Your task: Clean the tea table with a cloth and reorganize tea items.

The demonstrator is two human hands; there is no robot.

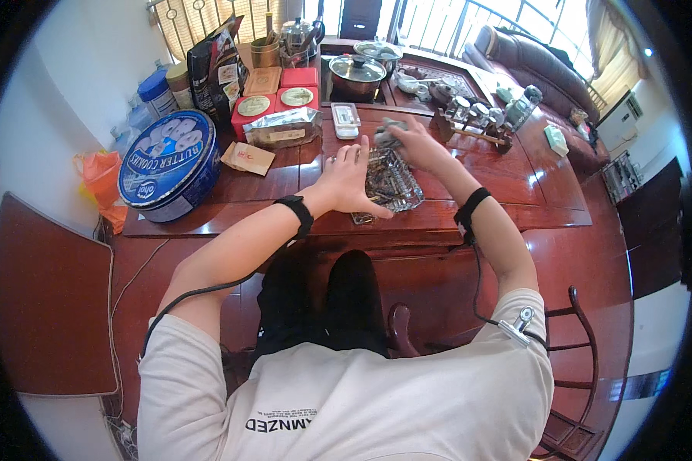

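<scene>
A clear cut-glass tray point(404, 192) with a ridged pattern lies on the table in front of me. My left hand point(349, 181) is spread along the tray's left side, its thumb at the near edge and its fingers toward the far one. Above the tray's far end, my right hand point(420, 144) is closed on a crumpled grey-green cloth point(390, 132). Whether the cloth touches the glass is hard to tell. Just beyond my left fingertips sits a small clear plastic box point(346, 121).
At the left stand a round blue cookie tin point(169, 165), a brown paper packet point(247, 158) and a silver foil pack point(284, 127). Farther back are red boxes point(298, 78) and a lidded pot point(357, 73). A wooden rack of small cups point(473, 127) stands at the right.
</scene>
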